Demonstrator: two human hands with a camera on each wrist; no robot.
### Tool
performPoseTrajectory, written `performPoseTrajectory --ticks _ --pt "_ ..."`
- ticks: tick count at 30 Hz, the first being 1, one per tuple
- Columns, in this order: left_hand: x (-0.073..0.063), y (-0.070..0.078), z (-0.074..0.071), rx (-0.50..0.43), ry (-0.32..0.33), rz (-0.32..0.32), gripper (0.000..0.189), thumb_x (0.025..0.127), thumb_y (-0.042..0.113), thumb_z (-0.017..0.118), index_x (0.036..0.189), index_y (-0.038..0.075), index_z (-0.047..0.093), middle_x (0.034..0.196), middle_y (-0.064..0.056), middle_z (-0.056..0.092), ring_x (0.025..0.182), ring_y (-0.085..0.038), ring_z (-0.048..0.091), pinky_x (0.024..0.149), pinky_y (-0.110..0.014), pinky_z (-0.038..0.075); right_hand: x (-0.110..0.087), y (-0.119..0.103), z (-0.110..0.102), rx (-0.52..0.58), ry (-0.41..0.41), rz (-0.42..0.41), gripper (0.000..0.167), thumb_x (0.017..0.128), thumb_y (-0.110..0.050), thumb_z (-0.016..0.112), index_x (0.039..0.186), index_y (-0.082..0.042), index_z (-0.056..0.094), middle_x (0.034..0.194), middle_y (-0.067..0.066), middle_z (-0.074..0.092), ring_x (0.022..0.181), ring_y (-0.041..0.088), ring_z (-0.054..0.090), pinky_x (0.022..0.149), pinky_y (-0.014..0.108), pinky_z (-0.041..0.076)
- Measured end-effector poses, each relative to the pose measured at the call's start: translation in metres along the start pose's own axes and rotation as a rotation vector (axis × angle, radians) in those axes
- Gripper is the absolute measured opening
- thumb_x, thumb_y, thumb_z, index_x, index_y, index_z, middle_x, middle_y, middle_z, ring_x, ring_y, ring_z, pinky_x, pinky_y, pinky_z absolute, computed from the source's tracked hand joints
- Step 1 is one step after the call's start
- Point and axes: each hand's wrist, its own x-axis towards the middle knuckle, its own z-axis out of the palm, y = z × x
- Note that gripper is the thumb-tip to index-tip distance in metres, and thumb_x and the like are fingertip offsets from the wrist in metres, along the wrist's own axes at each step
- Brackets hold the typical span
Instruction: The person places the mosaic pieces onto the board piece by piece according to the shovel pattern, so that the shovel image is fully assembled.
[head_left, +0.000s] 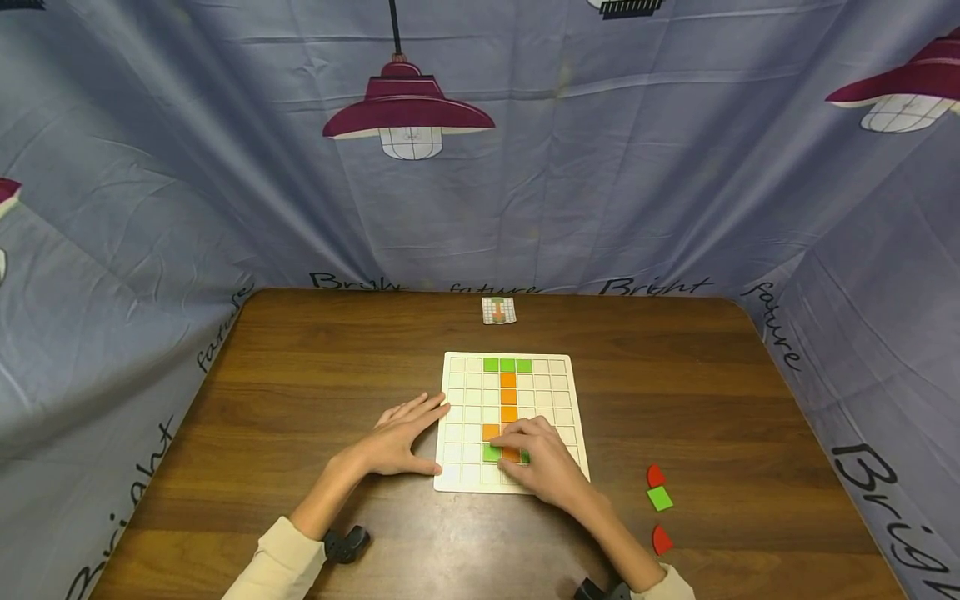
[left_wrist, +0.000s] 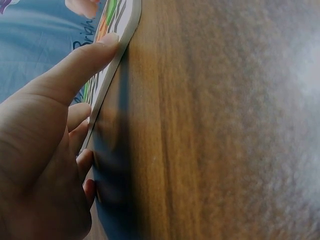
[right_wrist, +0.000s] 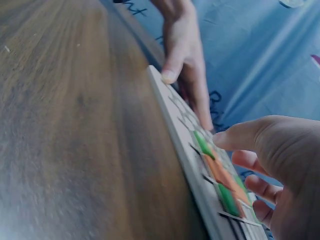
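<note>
A white grid board (head_left: 461,417) lies on the table with coloured tiles in its squares. Three green tiles (head_left: 507,365) form a row near its far edge, and a column of orange tiles (head_left: 508,397) runs down from them. My left hand (head_left: 397,437) is spread along the board's left edge, its thumb (left_wrist: 102,50) and fingertips touching the rim. Over the lower middle of the board is my right hand (head_left: 546,462), its thumb and index fingertips right by a green tile (head_left: 491,452). Just above that tile sits an orange tile (head_left: 491,432). Part of the pattern is hidden under the right hand.
To the right of the board, a red quarter-round piece (head_left: 656,476), a green square tile (head_left: 660,498) and another red piece (head_left: 662,539) lie on the wooden table (head_left: 337,358). A small pattern card (head_left: 498,311) lies beyond the board, near the curtain (head_left: 465,217).
</note>
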Motion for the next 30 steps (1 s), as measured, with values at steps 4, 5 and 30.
performPoseTrajectory --ticks 4,5,30 --pt "0.000 0.000 0.000 0.003 0.001 -0.001 0.094 0.083 0.047 0.077 0.159 0.016 0.030 0.165 -0.003 0.021 0.151 -0.031 0.011 0.110 -0.065 0.015 -0.007 0.001 -0.013 0.028 0.064 0.002 0.028 0.077 -0.006 0.085 0.104 -0.014 0.080 0.104 -0.007 0.066 0.093 0.013 0.051 0.082 0.035 0.045" --pt "0.000 0.000 0.000 0.003 0.002 -0.001 0.094 0.083 0.047 0.077 0.159 0.016 0.030 0.165 -0.003 0.021 0.151 -0.030 0.011 0.110 -0.064 0.015 -0.010 0.001 -0.018 0.036 0.078 0.009 0.029 0.077 -0.005 0.085 0.104 -0.013 0.079 0.104 -0.008 0.066 0.094 0.012 0.052 0.082 0.035 0.046" --pt "0.000 0.002 -0.001 0.000 0.002 0.005 0.094 0.083 0.046 0.077 0.159 0.015 0.030 0.165 -0.004 0.020 0.151 -0.032 0.011 0.110 -0.064 0.015 -0.159 0.050 -0.102 -0.103 0.342 0.574 0.033 0.082 -0.019 0.084 0.113 -0.010 0.076 0.112 0.005 0.067 0.100 -0.015 0.043 0.081 0.008 0.037"
